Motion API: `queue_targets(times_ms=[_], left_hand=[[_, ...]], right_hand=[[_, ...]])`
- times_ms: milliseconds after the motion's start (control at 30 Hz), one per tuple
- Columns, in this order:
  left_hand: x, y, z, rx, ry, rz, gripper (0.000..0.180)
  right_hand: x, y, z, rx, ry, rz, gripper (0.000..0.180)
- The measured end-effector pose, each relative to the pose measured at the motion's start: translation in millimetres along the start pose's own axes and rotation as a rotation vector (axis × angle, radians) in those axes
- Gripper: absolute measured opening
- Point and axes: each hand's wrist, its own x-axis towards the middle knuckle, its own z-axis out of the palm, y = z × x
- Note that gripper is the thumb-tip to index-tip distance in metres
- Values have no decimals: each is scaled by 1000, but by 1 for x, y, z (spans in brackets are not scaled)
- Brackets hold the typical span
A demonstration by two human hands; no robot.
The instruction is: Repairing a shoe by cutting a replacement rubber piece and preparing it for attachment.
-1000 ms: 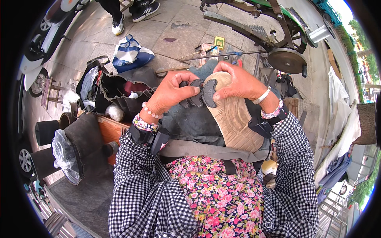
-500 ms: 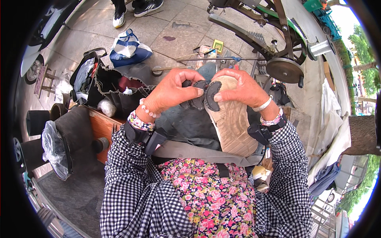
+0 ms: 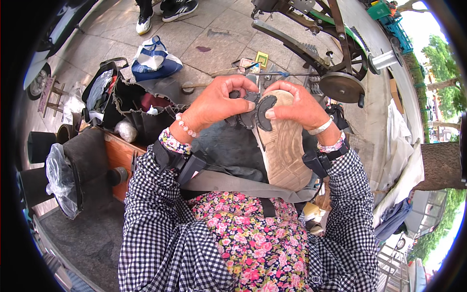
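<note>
A shoe [image 3: 289, 155] lies sole up across my lap, its tan, worn sole toward me. At its far end my right hand [image 3: 304, 109] presses a black crescent-shaped heel pad [image 3: 265, 116] against the sole, thumb on the pad and fingers curled over the shoe's end. Just left of it, my left hand [image 3: 214, 107] pinches similar black crescent-shaped heel pads [image 3: 248, 117] with ridged edges between thumb and fingers. The two sets of pads nearly touch at the sole's left edge; my fingers hide part of them.
A hand-cranked machine with a wheel [image 3: 343, 87] stands at the far right. On the left are an open black bag [image 3: 141, 117], a blue-and-white bag [image 3: 155, 63] and dark rolls [image 3: 90, 165]. A person's shoes [image 3: 179, 9] show at the top. A dark cloth [image 3: 219, 148] covers my lap.
The view has shifted slightly. Both hands keep their grips, and the heel pad under my right thumb sits a little farther onto the sole.
</note>
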Motion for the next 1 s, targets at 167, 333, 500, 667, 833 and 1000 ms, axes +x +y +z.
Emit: queue_targets(times_ms=[167, 333, 500, 667, 833, 1000], left_hand=[[-6, -26, 15, -19, 538, 65, 28], [-29, -35, 32, -153, 383, -53, 10], [-31, -42, 51, -220, 192, -279, 11], [-32, -46, 46, -349, 171, -301, 10], [-38, -49, 37, -907, 233, -158, 26], [-33, -32, 33, -897, 76, 1, 30]], right_hand=[[6, 18, -12, 218, 28, 101, 34], [9, 33, -22, 283, 128, 114, 37], [11, 36, -19, 258, 144, 131, 38], [6, 38, -20, 296, 121, 98, 39], [2, 31, -20, 308, 80, 35, 37], [2, 18, -12, 291, -7, -67, 35]])
